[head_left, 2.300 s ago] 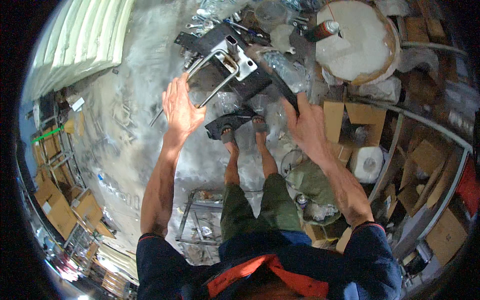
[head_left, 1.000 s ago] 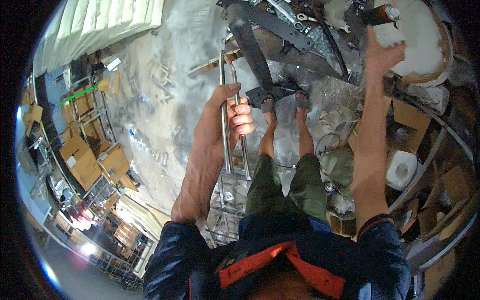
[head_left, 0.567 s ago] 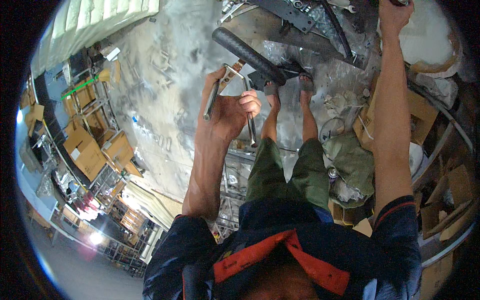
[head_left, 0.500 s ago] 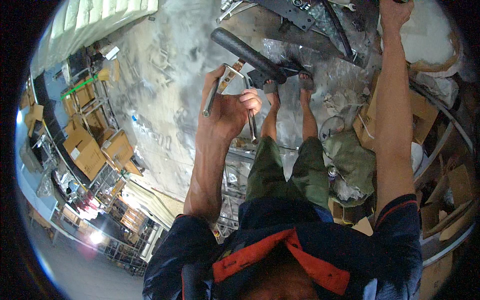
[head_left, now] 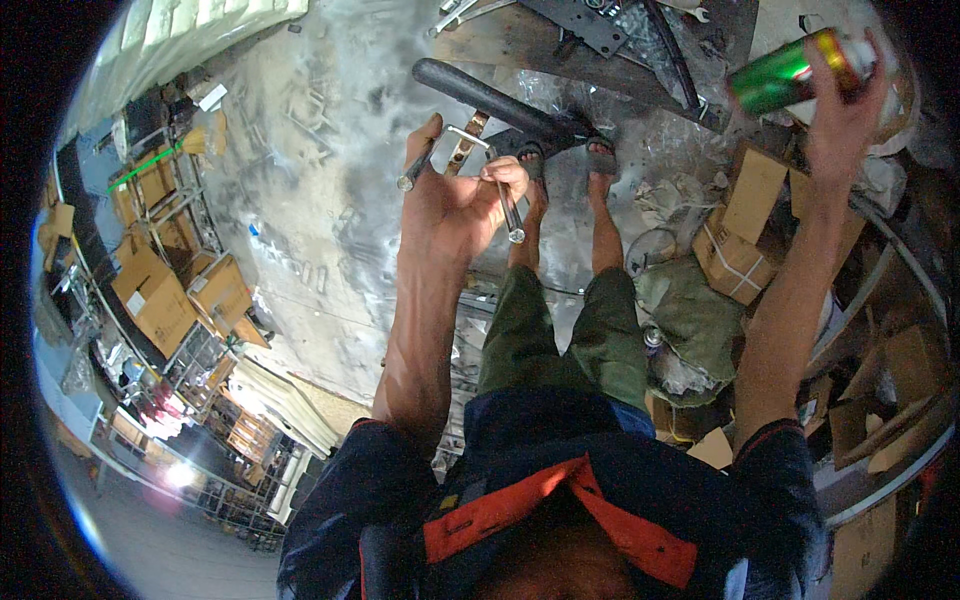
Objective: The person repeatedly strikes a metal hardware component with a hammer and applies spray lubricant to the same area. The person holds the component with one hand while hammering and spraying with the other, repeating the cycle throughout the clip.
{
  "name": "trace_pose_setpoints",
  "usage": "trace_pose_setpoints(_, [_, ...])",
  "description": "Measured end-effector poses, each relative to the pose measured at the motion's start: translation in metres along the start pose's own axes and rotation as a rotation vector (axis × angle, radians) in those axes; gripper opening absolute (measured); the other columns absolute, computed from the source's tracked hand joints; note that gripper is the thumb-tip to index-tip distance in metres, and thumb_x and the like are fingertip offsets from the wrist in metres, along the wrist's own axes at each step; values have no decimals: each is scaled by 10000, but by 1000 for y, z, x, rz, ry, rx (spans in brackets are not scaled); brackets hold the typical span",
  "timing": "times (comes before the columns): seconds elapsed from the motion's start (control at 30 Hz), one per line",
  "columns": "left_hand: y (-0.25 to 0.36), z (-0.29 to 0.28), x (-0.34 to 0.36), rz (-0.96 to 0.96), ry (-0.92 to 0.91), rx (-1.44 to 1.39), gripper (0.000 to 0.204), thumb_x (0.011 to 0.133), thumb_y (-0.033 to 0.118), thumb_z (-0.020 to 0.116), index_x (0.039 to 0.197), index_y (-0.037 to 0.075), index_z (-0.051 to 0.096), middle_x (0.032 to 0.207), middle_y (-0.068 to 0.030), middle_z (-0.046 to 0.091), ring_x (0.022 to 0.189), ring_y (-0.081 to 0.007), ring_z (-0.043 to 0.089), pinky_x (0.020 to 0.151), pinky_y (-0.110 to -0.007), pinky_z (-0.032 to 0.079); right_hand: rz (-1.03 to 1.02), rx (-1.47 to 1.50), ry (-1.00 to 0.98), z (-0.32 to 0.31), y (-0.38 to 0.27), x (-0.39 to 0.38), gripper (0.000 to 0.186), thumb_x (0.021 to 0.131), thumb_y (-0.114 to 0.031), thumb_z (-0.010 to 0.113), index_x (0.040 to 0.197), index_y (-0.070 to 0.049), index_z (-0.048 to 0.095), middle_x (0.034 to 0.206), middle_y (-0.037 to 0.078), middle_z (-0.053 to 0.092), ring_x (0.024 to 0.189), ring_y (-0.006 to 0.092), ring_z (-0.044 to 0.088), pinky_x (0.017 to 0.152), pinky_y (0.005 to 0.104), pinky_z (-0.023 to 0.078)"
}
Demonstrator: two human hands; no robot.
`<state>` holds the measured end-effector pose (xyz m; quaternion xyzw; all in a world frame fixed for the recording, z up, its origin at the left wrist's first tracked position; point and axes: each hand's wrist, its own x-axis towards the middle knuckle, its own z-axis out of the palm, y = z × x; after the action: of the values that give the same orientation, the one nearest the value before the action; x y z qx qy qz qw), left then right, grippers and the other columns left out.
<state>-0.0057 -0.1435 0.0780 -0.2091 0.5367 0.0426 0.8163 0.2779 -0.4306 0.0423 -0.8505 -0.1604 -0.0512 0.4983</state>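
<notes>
My left hand (head_left: pixel 445 215) is closed round a bent metal bracket (head_left: pixel 462 150) with two tube ends sticking out past the fingers. A long black padded bar (head_left: pixel 490 100) is fixed to the bracket's far end and slants down to the right. Up at the far right, my right hand (head_left: pixel 840 130) grips a green spray can (head_left: pixel 775 78) with a gold band. The can lies nearly on its side in the hand, apart from the bracket, and is slightly blurred.
Black metal parts (head_left: pixel 590 30) lie on a board at the far side. A green sack (head_left: pixel 685 330) and cardboard boxes (head_left: pixel 735 262) stand to the right of my legs. More boxes (head_left: pixel 155 300) and racks are at the left. Pale wrapped panels (head_left: pixel 190 40) stand far left.
My right hand has come down and inward from the upper edge, bringing the green can fully into view. The bracket in my left hand has tilted slightly, its tube ends shifting.
</notes>
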Motion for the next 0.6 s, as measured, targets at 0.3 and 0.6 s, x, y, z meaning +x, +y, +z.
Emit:
trace_pose_setpoints(0.3, [-5,-4,-14,99,-105,38,520,924,403,728,1104,-25,493,882,-89,386,789,-212,443,694,-355,449,370,526,-505,85,-57,-183,692,874,-60,767,1509,-118,498,1358,106,634,1196,216,638,1027,375,516])
trace_pose_setpoints(0.6, [9,-10,-32,-26,-122,128,678,850,564,755,915,-9,399,864,-78,385,782,-199,440,714,-314,418,160,293,-485,129,-99,-200,638,883,-74,804,1469,-71,551,1238,132,679,1080,180,665,952,352,537])
